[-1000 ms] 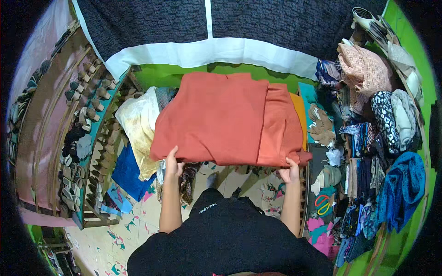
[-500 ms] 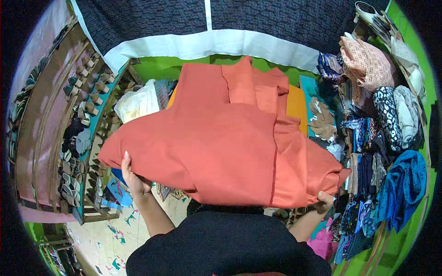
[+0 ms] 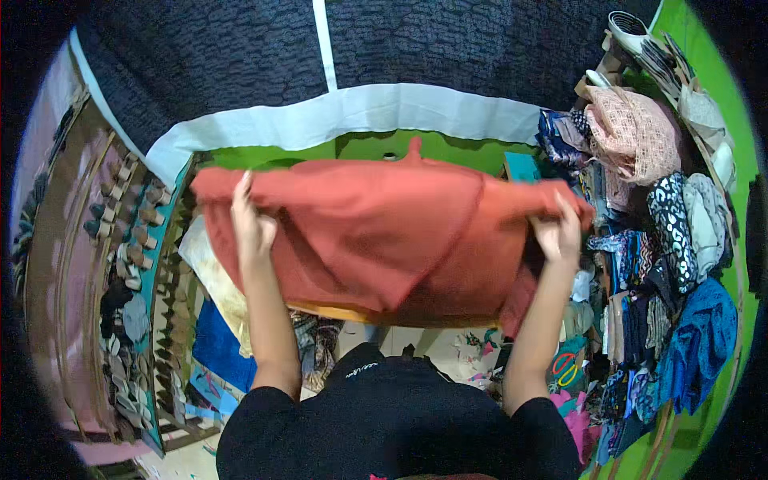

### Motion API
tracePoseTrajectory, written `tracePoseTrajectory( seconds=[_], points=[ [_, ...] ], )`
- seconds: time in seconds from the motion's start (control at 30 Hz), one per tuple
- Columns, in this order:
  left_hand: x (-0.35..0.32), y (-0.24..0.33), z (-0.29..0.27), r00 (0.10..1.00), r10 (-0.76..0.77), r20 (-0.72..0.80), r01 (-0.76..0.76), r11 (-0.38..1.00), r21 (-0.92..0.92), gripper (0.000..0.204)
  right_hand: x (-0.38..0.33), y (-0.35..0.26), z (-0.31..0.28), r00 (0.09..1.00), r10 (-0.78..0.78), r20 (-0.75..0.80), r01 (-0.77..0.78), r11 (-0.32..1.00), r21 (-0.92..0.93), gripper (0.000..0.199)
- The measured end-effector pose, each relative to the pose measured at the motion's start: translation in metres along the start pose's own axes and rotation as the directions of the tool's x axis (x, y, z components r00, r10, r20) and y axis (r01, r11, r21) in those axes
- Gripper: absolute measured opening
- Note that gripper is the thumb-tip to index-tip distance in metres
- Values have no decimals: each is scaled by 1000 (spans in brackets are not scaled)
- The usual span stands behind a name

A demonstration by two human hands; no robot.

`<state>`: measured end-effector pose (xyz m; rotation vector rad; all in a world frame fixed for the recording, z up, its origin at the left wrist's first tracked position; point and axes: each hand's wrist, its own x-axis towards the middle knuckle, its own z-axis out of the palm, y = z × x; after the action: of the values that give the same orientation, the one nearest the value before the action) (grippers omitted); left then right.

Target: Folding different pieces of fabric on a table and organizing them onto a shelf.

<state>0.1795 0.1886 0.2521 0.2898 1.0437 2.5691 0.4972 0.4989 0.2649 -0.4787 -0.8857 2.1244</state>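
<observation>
A large rust-orange cloth (image 3: 392,232) is stretched wide in front of me, doubled over so a folded layer hangs down. My left hand (image 3: 252,224) grips its upper left edge. At the upper right corner my right hand (image 3: 560,232) grips the cloth too. Both arms reach forward from my black shirt (image 3: 384,424). An orange-yellow piece of fabric (image 3: 344,314) peeks out below the cloth's lower edge.
Piles of patterned fabrics (image 3: 664,264) line the right side, with a pink lace piece (image 3: 632,132) on top. A cream cloth (image 3: 212,280) and a blue one (image 3: 216,348) lie at the left. A dark curtain with a white band (image 3: 360,108) hangs behind. Wooden carved shelving (image 3: 96,264) stands left.
The cloth was spread low and pulled toward me. My hands have now carried its edge up and forward, doubling the cloth over.
</observation>
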Motion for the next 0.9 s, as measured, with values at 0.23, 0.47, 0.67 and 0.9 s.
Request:
tracePoseTrajectory(
  seconds=[0.23,0.47,0.67,0.9],
  points=[
    [124,-131,-4,929,-216,300,-111,610,785,56,154,143,-47,934,-356,36,249,574,-780,51],
    [33,-191,-104,927,-352,129,-229,-259,938,73,68,227,-93,967,-181,180,122,-294,-948,62],
    [-39,-158,-133,920,384,74,10,-212,977,58,3,205,-84,749,-660,-57,-255,-208,-944,61],
    [-59,-177,-149,514,-549,-658,677,731,-81,59,-38,221,-132,505,64,-861,-364,920,-146,64]
  ],
)
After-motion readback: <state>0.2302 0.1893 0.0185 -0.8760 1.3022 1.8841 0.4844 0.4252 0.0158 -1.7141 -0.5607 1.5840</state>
